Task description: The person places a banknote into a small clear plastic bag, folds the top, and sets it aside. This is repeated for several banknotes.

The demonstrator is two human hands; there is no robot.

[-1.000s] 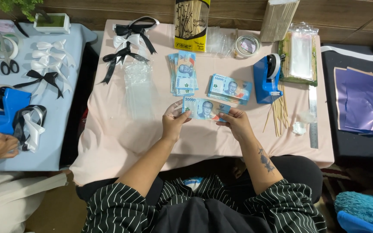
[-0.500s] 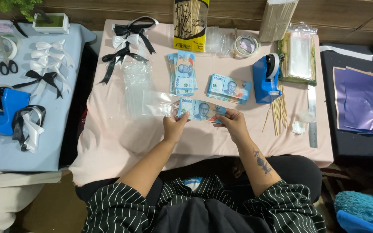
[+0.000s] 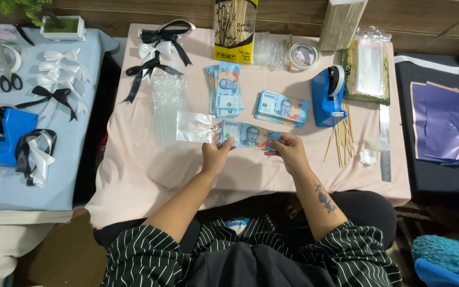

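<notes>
Blue paper banknote [image 3: 251, 135] lies long axis 9-to-3, pinched between left hand [image 3: 216, 157] and right hand [image 3: 289, 151]; clear plastic sleeve [image 3: 196, 127] at its 9 o'clock, left hand nearer.

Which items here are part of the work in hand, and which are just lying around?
In use: left hand with clear plastic sleeve; right hand; blue banknote held by both.

Lying about: banknote stacks, blue tape dispenser, bamboo sticks, ribbon bows, ruler.
</notes>
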